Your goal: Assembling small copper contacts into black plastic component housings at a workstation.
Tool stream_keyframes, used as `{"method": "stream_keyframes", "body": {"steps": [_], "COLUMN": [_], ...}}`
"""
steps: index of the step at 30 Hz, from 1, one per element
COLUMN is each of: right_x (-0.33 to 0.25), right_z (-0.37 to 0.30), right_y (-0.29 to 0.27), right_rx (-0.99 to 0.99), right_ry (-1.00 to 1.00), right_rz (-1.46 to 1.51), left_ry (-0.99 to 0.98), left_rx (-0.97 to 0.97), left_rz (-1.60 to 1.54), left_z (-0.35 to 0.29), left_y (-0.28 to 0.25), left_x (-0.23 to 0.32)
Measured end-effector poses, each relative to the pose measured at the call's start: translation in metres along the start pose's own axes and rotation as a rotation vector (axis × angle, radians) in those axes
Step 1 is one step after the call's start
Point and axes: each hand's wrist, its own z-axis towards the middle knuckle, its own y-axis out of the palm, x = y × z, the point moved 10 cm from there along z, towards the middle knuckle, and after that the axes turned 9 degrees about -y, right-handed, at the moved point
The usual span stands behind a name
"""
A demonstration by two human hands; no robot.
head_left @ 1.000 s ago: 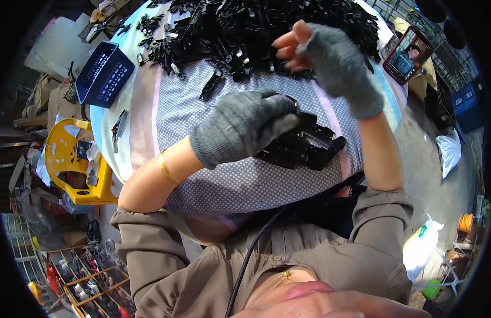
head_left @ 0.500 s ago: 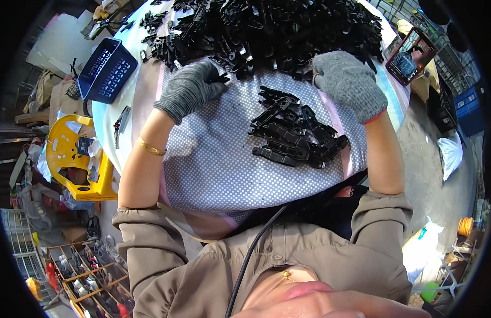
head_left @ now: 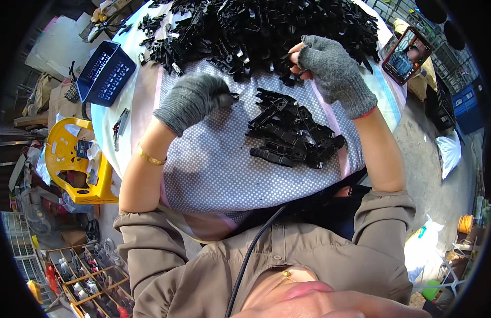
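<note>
Both my hands wear grey knitted gloves with bare fingertips. My left hand [head_left: 195, 100] is closed, palm down, above the patterned cloth [head_left: 213, 169]. The end of a small black plastic part [head_left: 234, 97] pokes out past its fingers; most of it is hidden. At the near edge of a big heap of black plastic parts [head_left: 229, 32], my right hand [head_left: 330, 74] has its fingers curled in; what they grip, if anything, is lost against the dark heap. Between my hands and nearer me lies a small pile of long black clip-like pieces [head_left: 293, 130].
A dark blue perforated basket [head_left: 106, 74] stands at the table's left edge, with a single slim metal-and-black piece [head_left: 120, 129] nearby. A phone [head_left: 408, 55] is propped at the right edge. Beside the table on the left is a yellow plastic chair [head_left: 70, 153].
My left hand has drawn back from the heap, slightly nearer me, with the black part. My right hand has shifted up and left, its fingertips now showing at the heap.
</note>
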Motion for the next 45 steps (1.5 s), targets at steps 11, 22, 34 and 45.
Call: {"method": "stream_keyframes", "body": {"steps": [11,22,34,45], "right_x": [0.008,0.008,-0.018,0.002], "right_z": [-0.011,-0.014,-0.019,-0.008], "right_y": [0.032,0.037,0.040,0.040], "right_rx": [-0.098,-0.088,-0.152,-0.257], "right_ry": [0.106,0.120,-0.045,0.004], "right_rz": [0.338,0.346,0.216,0.306], "left_ry": [-0.106,-0.087,-0.051,0.094], "left_rx": [0.023,0.075,0.106,0.296], "left_rz": [-0.863,-0.915,-0.821,-0.631], "left_z": [-0.015,-0.009,-0.008,-0.020], "left_y": [-0.010,-0.003,-0.005,-0.029], "left_x": [0.030,0.023,0.022,0.048]}}
